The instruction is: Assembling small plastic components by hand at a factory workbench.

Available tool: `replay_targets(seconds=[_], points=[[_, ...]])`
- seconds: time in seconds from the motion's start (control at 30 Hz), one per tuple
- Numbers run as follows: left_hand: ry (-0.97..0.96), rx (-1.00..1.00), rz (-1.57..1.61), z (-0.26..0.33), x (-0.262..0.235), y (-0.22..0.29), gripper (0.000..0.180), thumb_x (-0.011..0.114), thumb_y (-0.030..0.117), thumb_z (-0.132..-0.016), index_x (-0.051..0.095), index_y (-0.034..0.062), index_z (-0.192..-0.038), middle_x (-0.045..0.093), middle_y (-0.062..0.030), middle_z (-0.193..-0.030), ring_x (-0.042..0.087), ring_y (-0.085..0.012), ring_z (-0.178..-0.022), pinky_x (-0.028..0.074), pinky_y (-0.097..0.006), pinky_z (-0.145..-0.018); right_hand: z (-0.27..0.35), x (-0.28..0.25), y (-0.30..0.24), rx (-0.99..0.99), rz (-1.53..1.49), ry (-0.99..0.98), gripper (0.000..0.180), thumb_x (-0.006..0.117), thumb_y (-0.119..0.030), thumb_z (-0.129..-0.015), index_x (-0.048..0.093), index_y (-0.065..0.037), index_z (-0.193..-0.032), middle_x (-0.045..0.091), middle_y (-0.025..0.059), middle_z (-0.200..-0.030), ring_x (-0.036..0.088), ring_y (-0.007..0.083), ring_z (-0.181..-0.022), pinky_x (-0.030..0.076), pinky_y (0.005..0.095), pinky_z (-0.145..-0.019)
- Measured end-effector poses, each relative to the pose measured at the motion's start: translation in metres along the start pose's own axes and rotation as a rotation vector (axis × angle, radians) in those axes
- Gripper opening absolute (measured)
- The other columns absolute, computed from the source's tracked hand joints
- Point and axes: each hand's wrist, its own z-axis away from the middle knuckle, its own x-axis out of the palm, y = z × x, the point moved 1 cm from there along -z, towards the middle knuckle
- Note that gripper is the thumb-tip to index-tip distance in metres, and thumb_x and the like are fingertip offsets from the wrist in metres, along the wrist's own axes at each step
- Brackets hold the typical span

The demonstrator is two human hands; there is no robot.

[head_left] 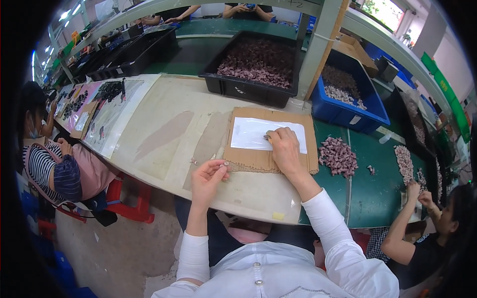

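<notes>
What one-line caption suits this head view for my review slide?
Right hand presses a small part onto white paper on cardboard; left hand pinches another small piece.

A single head-worn fisheye camera looks steeply down from above the person's chest onto the desk, close in, with straight edges bending toward its dark rim.
</notes>
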Motion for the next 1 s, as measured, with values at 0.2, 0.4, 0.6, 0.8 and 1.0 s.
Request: replay_targets(seconds=[0.2, 0.4, 0.6, 0.8, 1.0], points=[[0.019, -0.008, 0.028, -0.002, 0.001, -0.001, 0.018, 0.059, 0.002, -0.086, 0.059, -0.0036, -0.102, 0.067, -0.0117, -0.090, 0.062, -0.0117, -0.073, 0.050, -0.023, -0.066, 0.001, -0.002, 0.001, 0.002, -0.007, 0.005, 0.016, 0.063, -0.001, -0.071, 0.065, -0.003, -0.087, 0.058, 0.0101, -0.083, 0.054, 0.0271, -0.081, 0.043, 0.0374, -0.071], [-0.005, -0.051, 0.067, -0.002, 0.014, -0.002, 0.018, 0.060, 0.003, -0.086, 0.061, -0.0032, -0.102, 0.067, -0.0107, -0.090, 0.062, -0.0121, -0.073, 0.050, -0.023, -0.066, 0.001, -0.017, -0.008, 0.275, -0.435, 0.072, 0.015, 0.063, -0.002, -0.076, 0.064, -0.001, -0.091, 0.061, 0.0104, -0.082, 0.058, 0.0215, -0.071, 0.044, 0.0288, -0.062], [-0.048, -0.099, 0.158, 0.003, 0.031, -0.006, 0.018, 0.061, 0.002, -0.085, 0.061, -0.0032, -0.102, 0.066, -0.0099, -0.090, 0.063, -0.0129, -0.074, 0.052, -0.023, -0.068, 0.021, -0.031, -0.033, 0.587, -1.105, -0.194, 0.013, 0.062, -0.004, -0.084, 0.062, 0.001, -0.096, 0.060, -0.0022, -0.082, 0.051, 0.0025, -0.073, 0.042, 0.0179, -0.063], [-0.034, -0.092, 0.166, -0.001, 0.033, -0.012, 0.019, 0.062, -0.004, -0.081, 0.061, -0.0034, -0.100, 0.067, -0.0115, -0.089, 0.065, -0.0150, -0.078, 0.053, -0.025, -0.072, 0.030, -0.024, -0.042, 0.608, -1.069, -0.262, 0.014, 0.061, -0.007, -0.082, 0.061, 0.001, -0.094, 0.063, 0.0030, -0.075, 0.052, 0.0041, -0.061, 0.043, 0.0199, -0.057], [-0.006, -0.116, 0.159, -0.001, 0.036, -0.010, 0.020, 0.062, -0.006, -0.079, 0.061, -0.0032, -0.099, 0.067, -0.0129, -0.087, 0.066, -0.0157, -0.078, 0.054, -0.026, -0.073, 0.038, -0.014, -0.039, 0.612, -1.092, -0.289, 0.015, 0.061, -0.007, -0.081, 0.061, 0.001, -0.094, 0.063, 0.0026, -0.074, 0.053, 0.0039, -0.061, 0.042, 0.0200, -0.055]])
